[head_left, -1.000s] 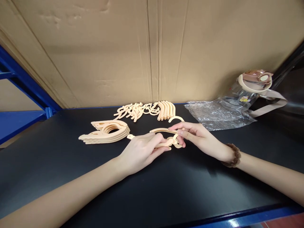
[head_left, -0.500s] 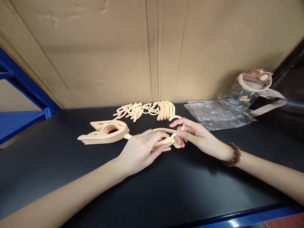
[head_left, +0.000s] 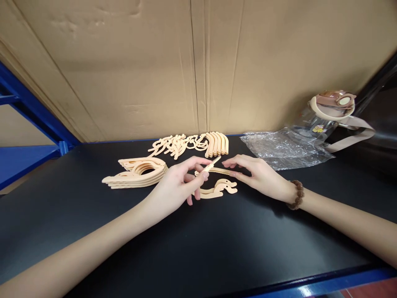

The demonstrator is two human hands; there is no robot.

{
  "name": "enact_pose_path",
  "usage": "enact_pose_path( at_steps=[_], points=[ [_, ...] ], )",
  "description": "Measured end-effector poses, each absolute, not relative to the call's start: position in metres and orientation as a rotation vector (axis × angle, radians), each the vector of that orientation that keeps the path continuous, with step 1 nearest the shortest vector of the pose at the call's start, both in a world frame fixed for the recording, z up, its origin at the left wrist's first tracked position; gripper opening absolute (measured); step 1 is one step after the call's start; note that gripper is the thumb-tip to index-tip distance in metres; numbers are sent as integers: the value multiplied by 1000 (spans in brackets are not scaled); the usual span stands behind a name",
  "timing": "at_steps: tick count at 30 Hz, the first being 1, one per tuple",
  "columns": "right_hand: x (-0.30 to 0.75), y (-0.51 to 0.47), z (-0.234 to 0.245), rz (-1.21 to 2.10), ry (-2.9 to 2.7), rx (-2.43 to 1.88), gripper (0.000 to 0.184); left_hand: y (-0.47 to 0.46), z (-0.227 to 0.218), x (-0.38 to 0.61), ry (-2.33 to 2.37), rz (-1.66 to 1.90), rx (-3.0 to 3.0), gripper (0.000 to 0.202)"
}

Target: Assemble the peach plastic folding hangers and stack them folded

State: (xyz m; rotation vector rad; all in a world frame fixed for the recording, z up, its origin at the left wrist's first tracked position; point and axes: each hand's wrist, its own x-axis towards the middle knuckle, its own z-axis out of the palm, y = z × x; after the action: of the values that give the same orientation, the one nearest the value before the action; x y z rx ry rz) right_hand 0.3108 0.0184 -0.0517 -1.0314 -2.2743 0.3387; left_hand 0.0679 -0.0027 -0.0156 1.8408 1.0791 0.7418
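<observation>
My left hand (head_left: 182, 179) is closed in a pinch on a light beige plastic hanger part (head_left: 212, 164), seen nearly edge-on and tilted up to the right. My fingers hide much of its shape. My right hand (head_left: 256, 171) is open, fingers apart, over the right end of a curved hanger arm (head_left: 217, 170) on the black table. Whether its thumb touches that arm I cannot tell. Just below, between my hands, more curved hanger arms (head_left: 221, 188) lie together, partly behind my left fingers.
A stack of folded hangers (head_left: 136, 178) lies left of my left hand. Behind are a pile of loose hanger hooks (head_left: 176, 145) and a row of curved arms (head_left: 217, 144). Clear plastic bags (head_left: 285, 149) and a strapped bottle (head_left: 328, 116) are at right, cardboard (head_left: 124, 74) at the back.
My right hand has let go of the hook and opened over the curved arm. My left hand has turned and lifted its part, uncovering the arms below.
</observation>
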Motion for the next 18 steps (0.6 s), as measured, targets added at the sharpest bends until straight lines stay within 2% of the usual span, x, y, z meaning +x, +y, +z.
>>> enact_pose_path(
  at_steps=[5, 15, 18],
  points=[
    [311, 18, -54, 346, -2322, -1074, 33, 2, -16, 67, 1010, 798, 1642, 35],
    [315, 20, -57, 186, -2269, -1224, 40, 2, -19, 68, 1003, 886, 1631, 41],
    [315, 17, -55, 231, -2244, -1254, 36, 4, -22, 68, 994, 875, 1608, 55]
  ],
)
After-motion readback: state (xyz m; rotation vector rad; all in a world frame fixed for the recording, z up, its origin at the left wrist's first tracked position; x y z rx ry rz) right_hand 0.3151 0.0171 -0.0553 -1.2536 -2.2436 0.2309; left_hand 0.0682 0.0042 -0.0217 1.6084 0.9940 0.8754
